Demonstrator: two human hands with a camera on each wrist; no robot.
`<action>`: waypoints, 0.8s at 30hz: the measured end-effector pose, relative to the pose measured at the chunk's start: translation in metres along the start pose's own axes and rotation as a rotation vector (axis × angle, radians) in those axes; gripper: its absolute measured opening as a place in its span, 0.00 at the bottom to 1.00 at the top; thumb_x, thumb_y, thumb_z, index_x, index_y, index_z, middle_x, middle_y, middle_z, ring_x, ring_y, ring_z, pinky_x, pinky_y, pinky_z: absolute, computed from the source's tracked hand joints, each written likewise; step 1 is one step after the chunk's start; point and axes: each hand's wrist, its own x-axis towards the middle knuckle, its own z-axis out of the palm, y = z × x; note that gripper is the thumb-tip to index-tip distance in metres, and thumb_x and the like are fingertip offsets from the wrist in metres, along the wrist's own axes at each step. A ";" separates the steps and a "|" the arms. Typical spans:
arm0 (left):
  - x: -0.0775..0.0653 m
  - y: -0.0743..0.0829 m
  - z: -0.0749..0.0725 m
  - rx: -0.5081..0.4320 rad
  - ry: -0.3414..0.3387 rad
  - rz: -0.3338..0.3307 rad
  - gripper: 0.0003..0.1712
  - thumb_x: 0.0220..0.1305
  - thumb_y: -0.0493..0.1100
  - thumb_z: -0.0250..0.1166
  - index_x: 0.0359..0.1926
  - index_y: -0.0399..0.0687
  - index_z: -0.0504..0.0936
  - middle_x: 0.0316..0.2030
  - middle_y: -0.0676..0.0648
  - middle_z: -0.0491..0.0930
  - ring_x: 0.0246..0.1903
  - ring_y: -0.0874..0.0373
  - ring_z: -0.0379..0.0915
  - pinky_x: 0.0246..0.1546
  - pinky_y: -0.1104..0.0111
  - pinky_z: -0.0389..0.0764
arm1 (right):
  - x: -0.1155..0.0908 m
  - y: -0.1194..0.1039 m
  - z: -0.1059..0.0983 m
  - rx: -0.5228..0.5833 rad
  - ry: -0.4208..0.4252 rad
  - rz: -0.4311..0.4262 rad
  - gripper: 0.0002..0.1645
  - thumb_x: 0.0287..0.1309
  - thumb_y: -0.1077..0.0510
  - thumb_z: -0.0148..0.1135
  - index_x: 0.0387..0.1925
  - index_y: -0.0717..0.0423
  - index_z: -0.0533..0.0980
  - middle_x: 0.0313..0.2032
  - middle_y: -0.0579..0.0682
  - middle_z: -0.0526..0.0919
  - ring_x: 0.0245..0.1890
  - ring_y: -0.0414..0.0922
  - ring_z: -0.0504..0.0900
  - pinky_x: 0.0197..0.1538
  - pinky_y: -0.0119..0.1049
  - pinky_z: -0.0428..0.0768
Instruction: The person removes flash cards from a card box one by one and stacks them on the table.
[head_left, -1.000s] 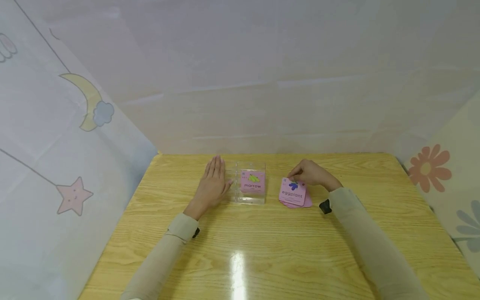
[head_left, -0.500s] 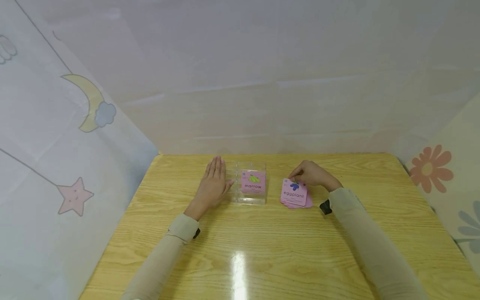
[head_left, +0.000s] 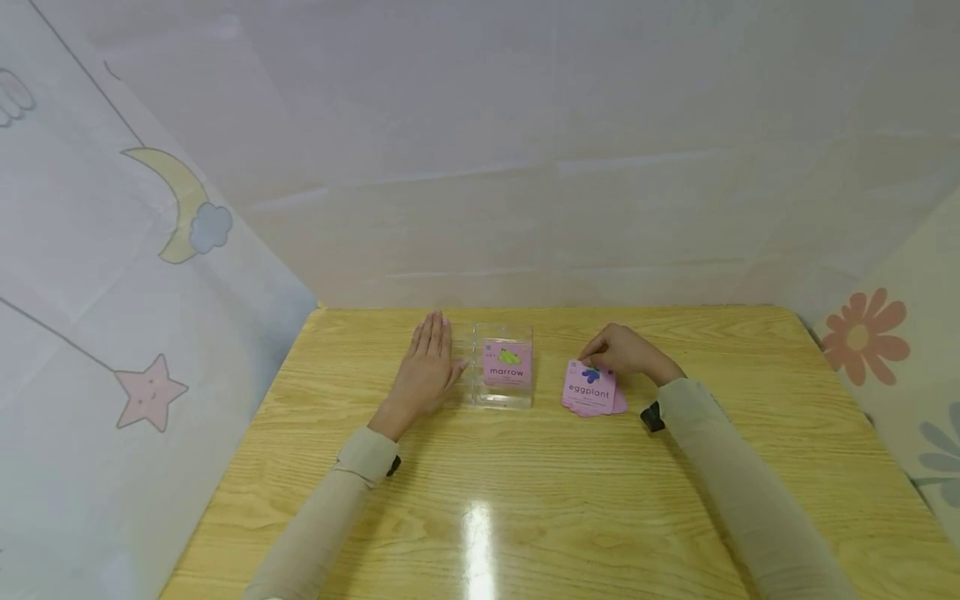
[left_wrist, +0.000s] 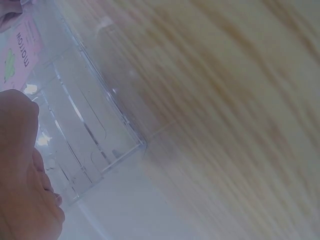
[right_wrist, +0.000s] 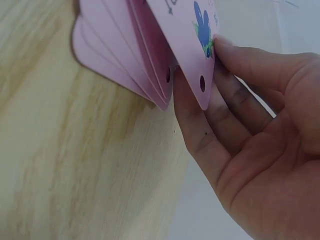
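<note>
A: Pale backdrop (head_left: 480,150) behind, w/ yellow moon (head_left: 180,200) and pink star (head_left: 152,393) printed off past L hand (head_left: 425,375); wood-grain tbl (head_left: 570,500) underneath. Doing what w/ L hand?

B: Lying flat, straight fingers pressed together, thumb out to the side, over one half of clear plastic card case (head_left: 504,402). Prob steadying it; can't tell how firmly. Marrow card (head_left: 506,372) in the other half, just R of that thumb.

A: And w/ R hand (head_left: 630,352)?

B: Pinching eggplant card (head_left: 590,393) nr its top edge, thumb on printed side, index finger behind. Tilted, w/ visible gap from pink card pile (right_wrist: 107,55) at the corner by the index finger. Touching at the far edge or not: can't tell.

A: Step in hand, best guess?

B: Separating a single card from the top of the pile, prob.

A: Next move calls for?

B: Keeping the pinch steady, clearing the rest w/o dragging any along, checking for a 2nd one stuck behind.

A: Looks?

B: Pink, squarish, rounded corners, punched nr the index finger. Blue eggplant drawing w/ bit of green, "eggplant" in dark print, fine print below too small to read. Thin, prob stiff. Rest of pile, just beyond R fingertips: same pink, slightly fanned, several edges showing.
</note>
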 end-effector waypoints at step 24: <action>-0.001 0.000 0.000 0.021 -0.010 0.002 0.46 0.86 0.59 0.40 0.82 0.27 0.38 0.83 0.27 0.36 0.85 0.36 0.32 0.86 0.48 0.41 | -0.003 0.000 0.006 0.017 0.053 -0.042 0.14 0.72 0.62 0.63 0.52 0.64 0.87 0.55 0.65 0.88 0.49 0.51 0.86 0.52 0.44 0.85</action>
